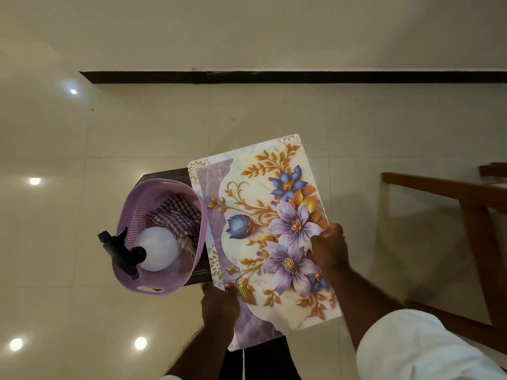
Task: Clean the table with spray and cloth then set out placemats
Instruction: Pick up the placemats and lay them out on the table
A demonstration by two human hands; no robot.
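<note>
cream glossy floor tiles (pixel 274 113) fill most of the view, dotted at the left with bright reflections of lamps. at the far side a black skirting strip (pixel 301 77) runs along the foot of a pale wall (pixel 247 28). at the right a brown wooden frame (pixel 439 187) is cut off by the picture's edge, so what piece of furniture it belongs to is unclear.

in the middle a stack of floral placemats (pixel 274 229) is held tilted above the floor, purple and blue flowers with gold leaves on top. a second mat (pixel 255 325) with a purple marbled band peeks out at the left and near edges. at least 2 mats show; the exact count is hard to tell, as the top one covers the rest.

a white sleeve (pixel 425 346) fills the near right corner.

left of the mats a lilac perforated basket (pixel 142 204) sits on a dark stand (pixel 164 174), which is mostly hidden beneath the basket and mats. inside lie a translucent spray bottle (pixel 157 248), its black trigger head poking over the left rim, and a purple checked cloth (pixel 175 212), partly hidden behind the bottle.

the right hand (pixel 329 248) grips the stack's right edge, fingers curled onto the top mat. the left hand (pixel 219 303) pinches the near left corner, its fingers partly hidden under the mats.
</note>
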